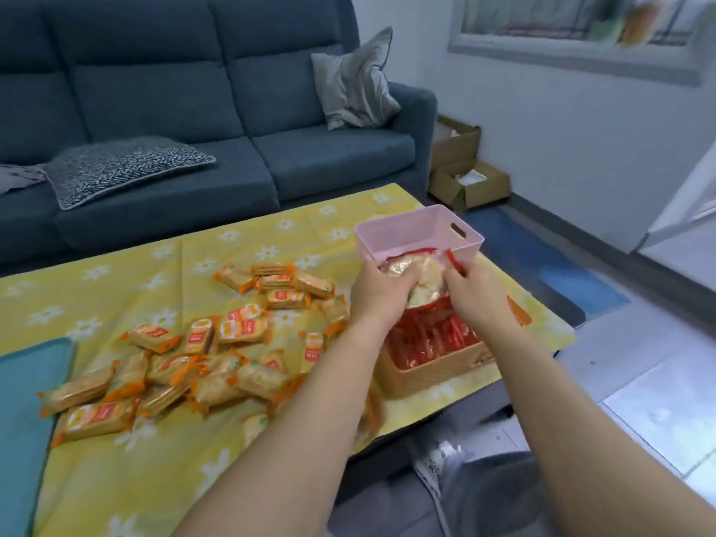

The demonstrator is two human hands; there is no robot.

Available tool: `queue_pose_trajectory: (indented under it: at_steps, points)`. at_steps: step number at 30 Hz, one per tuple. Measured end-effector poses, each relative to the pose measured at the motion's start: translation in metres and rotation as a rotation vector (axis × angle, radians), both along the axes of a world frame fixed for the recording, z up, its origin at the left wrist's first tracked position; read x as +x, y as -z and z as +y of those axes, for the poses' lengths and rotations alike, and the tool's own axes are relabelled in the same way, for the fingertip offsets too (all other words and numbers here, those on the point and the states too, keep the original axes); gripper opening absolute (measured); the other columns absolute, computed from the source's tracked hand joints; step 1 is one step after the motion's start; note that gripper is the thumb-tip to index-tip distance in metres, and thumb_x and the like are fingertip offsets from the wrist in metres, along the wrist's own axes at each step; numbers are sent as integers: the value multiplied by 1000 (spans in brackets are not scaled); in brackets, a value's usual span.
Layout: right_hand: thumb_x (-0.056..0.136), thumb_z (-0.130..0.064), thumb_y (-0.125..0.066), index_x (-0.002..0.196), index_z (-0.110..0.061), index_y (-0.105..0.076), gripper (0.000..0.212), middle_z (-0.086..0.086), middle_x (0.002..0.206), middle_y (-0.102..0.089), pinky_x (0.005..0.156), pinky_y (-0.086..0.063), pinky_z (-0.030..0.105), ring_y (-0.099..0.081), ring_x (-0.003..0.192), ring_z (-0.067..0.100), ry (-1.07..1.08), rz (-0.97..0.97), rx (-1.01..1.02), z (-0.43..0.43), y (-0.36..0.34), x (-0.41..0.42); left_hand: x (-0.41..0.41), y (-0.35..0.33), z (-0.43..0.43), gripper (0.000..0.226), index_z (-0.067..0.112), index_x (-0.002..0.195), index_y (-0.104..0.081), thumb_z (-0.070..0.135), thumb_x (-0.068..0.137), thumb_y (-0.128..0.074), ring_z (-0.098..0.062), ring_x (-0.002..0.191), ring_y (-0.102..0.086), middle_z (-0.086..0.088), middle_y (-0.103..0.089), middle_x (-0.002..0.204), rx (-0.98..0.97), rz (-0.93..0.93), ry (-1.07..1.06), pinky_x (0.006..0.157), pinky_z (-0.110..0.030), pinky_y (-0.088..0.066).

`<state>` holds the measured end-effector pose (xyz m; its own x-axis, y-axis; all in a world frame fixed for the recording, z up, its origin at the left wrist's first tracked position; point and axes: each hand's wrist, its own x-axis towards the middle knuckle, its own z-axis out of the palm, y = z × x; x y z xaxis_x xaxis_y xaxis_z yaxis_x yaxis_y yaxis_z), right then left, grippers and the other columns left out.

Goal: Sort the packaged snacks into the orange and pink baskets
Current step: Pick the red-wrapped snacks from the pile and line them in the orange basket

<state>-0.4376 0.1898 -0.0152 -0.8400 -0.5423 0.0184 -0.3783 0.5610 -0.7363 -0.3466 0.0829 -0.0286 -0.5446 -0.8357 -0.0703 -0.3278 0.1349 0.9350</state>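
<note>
Left hand (381, 296) and right hand (474, 292) grip snack bundle (426, 275) crosswise.

A blue sofa (329, 157) holds a grey cushion (354, 81) and a speckled cushion (116, 168); cardboard boxes (465, 164) sit beside it.

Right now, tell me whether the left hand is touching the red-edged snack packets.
Touching: the head view shows the left hand gripping the red-edged snack packets, fingers curled round them.

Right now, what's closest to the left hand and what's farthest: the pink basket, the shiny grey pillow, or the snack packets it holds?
1. The snack packets: gripped in the left hand itself.
2. The pink basket: just beyond the hand, on the table.
3. The grey pillow: far back, on the sofa.
</note>
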Motion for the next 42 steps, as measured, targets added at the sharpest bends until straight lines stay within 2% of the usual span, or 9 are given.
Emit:
queue_pose_trajectory:
  at_steps: [3,10,15,18,25,29,32,36,42]
  points:
    - [92,-55,-41,111,-23,-70,47,12,120,-65,97,-44,47,-54,113,40,-2,174,318,7,24,-28,-4,21,-9,70,19,133,-59,68,83,-56,-33,127,-50,-8,-60,133,-312,-362,2,109,-43,-39]
    - [98,-43,-46,149,-19,-44,56,16,150,-44,108,-40,53,-40,135,40,193,11,313,32,29,-74,8,38,-39,81,21,144,-48,63,75,-59,-35,129,-50,-12,-52,143,61,-299,-100,109,-47,-41]
    - [98,-53,-52,106,-8,-62,47,6,93,-72,62,-45,31,-64,78,19,94,-166,193,31,37,-69,10,48,-13,61,24,131,-52,55,79,-60,-26,105,-65,-4,-68,121,449,-101,7,82,-35,-48]
    - [94,-47,-53,104,-13,-61,36,1,86,-67,70,-52,35,-65,82,22,104,-126,140,25,32,-54,19,35,-14,50,17,117,-62,49,78,-63,-28,95,-69,-7,-72,105,388,-87,-51,88,-41,-56]
    - [91,-45,-56,99,-9,-59,37,5,88,-67,60,-46,32,-64,76,20,-60,-145,322,12,43,-29,68,11,-23,17,20,112,-55,33,103,-50,-13,75,-56,4,-59,87,371,-148,-30,57,-27,-36]
    - [92,-52,-52,119,-16,-61,47,8,119,-62,82,-55,42,-63,103,29,26,183,289,7,30,-21,75,17,-34,71,20,150,-36,54,93,-60,-26,122,-54,-4,-53,140,22,-298,-55,95,-41,-49]
    - [88,-58,-57,96,-22,-65,37,-2,88,-69,70,-55,38,-66,85,23,-61,161,135,-6,21,1,74,20,-36,71,32,149,-41,64,89,-58,-26,146,-29,1,-33,159,-274,-341,65,118,-48,-29]
    - [75,-54,-75,68,-12,-55,46,0,63,-60,52,-40,32,-61,65,24,-160,127,252,-23,23,16,70,24,-29,86,35,154,-32,62,81,-68,-24,147,-23,3,-26,160,-385,-450,273,119,-44,-25]
    - [82,-16,-77,84,-5,-76,11,3,65,-62,59,-45,31,-55,62,19,-175,-178,25,-13,-2,-7,64,21,-36,96,35,152,-33,52,70,-80,-20,137,-41,7,-43,150,-450,-425,321,107,-38,-41]
